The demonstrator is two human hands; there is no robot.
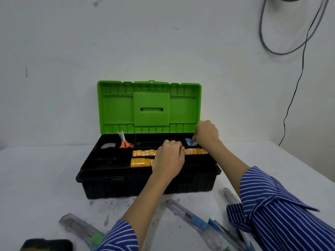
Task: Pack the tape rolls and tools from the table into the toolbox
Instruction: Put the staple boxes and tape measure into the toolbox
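A white worktop (45, 178) stretches before me against a pale wall, carrying the toolbox (145, 185), black in the body with its green lid (117, 109) standing open and upright. The black tray inside is divided into compartments: two rows of yellow tape rolls (143, 153) lie in the middle ones, orange-handled scissors (125, 142) stand in a small rear compartment, and a clear tape roll (107, 146) sits in the rear left one.

My left hand (168, 158) rests over the yellow rolls, its fingers curled down on them; I cannot tell whether they grip one. My right hand (206, 133) is at the tray's rear right compartment, its fingers pinching a small pale item (194, 143) beside a blue packet (188, 142).

Still out on the worktop near me lie clear-bodied utility knives: one with a green slider (81, 229) at my left, one with a blue slider (190, 214) between my sleeves, another (230, 194) by my right forearm. A dark object (47, 244) sits at the lower left edge.
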